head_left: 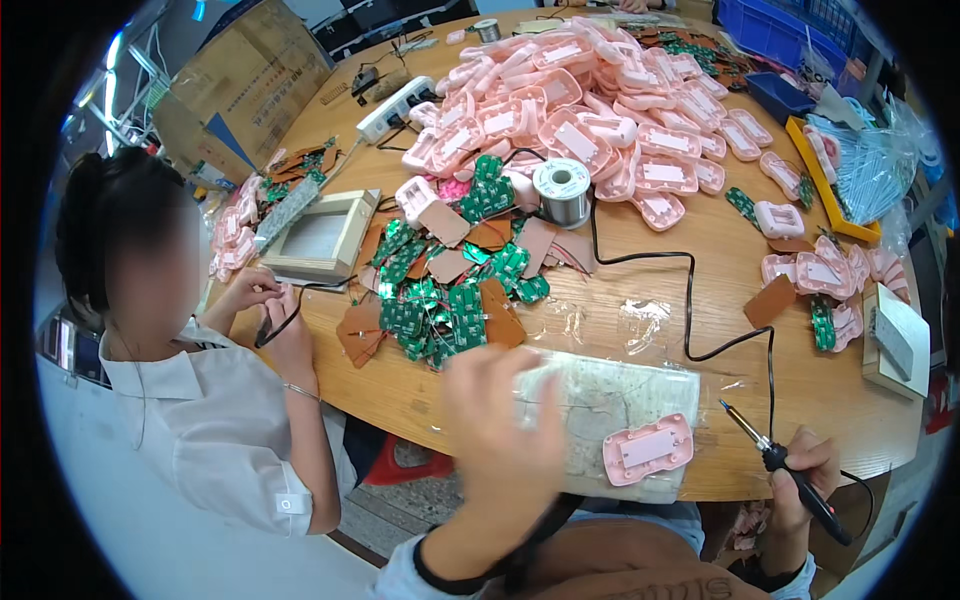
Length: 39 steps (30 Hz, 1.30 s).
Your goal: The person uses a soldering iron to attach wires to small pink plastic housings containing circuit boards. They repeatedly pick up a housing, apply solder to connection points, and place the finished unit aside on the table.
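Note:
My right hand (pixel 806 470) is closed around the black handle of a soldering iron (pixel 778 458), its metal tip pointing up and to the left. In front of me lies a worn, pale work board (pixel 590 395). On its right part rests a pink plastic shell (pixel 648 450), apart from both hands. My left hand (pixel 505 425) is raised over the board's left side, blurred by motion; its fingers look spread, with nothing seen in them. Just beyond it sits a heap of green circuit boards (pixel 440 310) mixed with brown pads. A solder wire spool (pixel 562 192) stands behind that heap.
Pink shells (pixel 570 110) form a large pile at the back. The iron's black cord (pixel 690 300) winds across the table. A co-worker (pixel 200 380) sits at left beside a wooden frame (pixel 322 235). At right are a yellow tray (pixel 835 190) and a white block (pixel 895 345).

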Tool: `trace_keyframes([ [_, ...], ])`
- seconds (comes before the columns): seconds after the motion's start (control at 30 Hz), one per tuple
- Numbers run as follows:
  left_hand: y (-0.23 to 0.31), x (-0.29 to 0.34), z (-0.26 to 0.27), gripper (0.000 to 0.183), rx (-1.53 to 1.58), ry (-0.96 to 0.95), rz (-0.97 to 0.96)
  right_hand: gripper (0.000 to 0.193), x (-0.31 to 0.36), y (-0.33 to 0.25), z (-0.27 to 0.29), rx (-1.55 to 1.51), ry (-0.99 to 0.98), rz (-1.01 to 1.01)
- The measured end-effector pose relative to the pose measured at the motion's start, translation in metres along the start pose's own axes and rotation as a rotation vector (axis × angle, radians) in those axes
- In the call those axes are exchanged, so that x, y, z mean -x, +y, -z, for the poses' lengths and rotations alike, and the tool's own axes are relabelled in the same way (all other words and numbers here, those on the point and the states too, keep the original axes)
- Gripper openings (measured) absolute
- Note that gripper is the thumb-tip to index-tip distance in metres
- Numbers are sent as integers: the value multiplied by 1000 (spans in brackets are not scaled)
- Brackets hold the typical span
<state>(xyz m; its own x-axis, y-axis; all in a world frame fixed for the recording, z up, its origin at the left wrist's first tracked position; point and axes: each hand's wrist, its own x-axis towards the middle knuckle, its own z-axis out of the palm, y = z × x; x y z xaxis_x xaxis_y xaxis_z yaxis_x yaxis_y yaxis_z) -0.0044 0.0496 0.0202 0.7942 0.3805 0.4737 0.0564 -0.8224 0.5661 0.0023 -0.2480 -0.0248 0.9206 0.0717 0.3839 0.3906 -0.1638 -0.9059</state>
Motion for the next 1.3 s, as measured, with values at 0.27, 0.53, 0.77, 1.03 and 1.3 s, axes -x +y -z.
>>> trace_keyframes([
  [0.27,-95,26,13,33,-267,-149,334,23,-2,4,-13,-50,-3,38],
  [0.53,-101,13,81,16,22,-10,581,24,-3,-14,-13,-57,55,44],
  [0.77,-17,20,63,20,789,-535,349,29,-29,-31,-42,-185,-313,-59],
  [1.03,8,16,29,21,962,-1071,276,32,-36,-42,-74,-588,-240,4],
  [1.3,46,17,18,22,924,-857,349,28,-28,-47,-67,-443,-178,-95],
])
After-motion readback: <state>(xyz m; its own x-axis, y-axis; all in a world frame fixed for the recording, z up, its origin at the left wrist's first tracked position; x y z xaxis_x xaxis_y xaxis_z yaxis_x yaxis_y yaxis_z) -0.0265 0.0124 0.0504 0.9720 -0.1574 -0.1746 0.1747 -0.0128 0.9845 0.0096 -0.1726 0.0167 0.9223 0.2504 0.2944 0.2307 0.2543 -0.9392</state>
